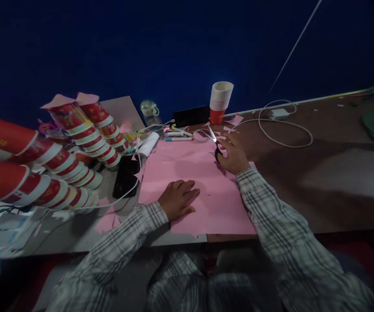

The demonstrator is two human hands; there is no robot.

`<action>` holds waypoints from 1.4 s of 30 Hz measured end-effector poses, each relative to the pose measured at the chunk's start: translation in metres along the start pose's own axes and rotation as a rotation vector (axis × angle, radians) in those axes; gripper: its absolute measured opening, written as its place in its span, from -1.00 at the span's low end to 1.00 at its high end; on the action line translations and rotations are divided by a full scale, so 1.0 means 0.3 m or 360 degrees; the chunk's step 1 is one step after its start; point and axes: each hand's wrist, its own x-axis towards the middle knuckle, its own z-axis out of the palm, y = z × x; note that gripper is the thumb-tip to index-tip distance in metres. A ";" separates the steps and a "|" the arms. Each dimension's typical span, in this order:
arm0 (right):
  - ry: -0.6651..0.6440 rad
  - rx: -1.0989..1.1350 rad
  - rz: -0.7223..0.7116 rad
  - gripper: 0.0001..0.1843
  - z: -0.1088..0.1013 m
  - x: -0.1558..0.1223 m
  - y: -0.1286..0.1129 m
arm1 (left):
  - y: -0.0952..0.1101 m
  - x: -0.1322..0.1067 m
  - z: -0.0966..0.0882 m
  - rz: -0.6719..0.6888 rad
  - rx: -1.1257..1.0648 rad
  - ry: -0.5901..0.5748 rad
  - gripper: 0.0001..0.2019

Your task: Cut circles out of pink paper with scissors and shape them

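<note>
Pink paper sheets [187, 162] lie overlapping on the table in front of me. My left hand [178, 200] rests on the paper, its fingers stretched out and apart, holding nothing. Toward the paper's far right edge, my right hand [233, 155] has its fingers around the black handle of a pair of scissors [218, 152]. The metal blades point away from me and to the left, and the hand partly hides the handle. A clear ring-shaped thing, perhaps a tape roll [201, 136], lies left of the blades.
Stacked red-and-white paper cups [73, 117] crowd the left; another cup stack [221, 102] stands at the back. Markers [178, 139], a phone [126, 177], a lidded bottle [150, 113] and a black device [191, 116] surround the paper. White cables [304, 145] and pink scraps [108, 220] lie about.
</note>
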 end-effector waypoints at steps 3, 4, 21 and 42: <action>0.0136 0.0197 0.0105 -0.45 0.003 0.000 -0.006 | -0.027 -0.004 0.017 0.0068 -0.0074 0.0013 -0.34; 0.0133 0.0208 0.0093 -0.46 0.006 -0.001 -0.010 | -0.033 -0.006 0.020 0.0096 -0.0090 -0.0001 -0.35; -0.0274 -0.0057 -0.0254 -0.43 0.045 -0.017 -0.074 | 0.055 -0.093 0.006 -0.0184 0.0000 0.0212 -0.10; -0.0432 0.0046 -0.0487 -0.42 0.042 -0.005 -0.026 | -0.086 -0.096 -0.073 -0.0067 -0.0165 0.0066 -0.43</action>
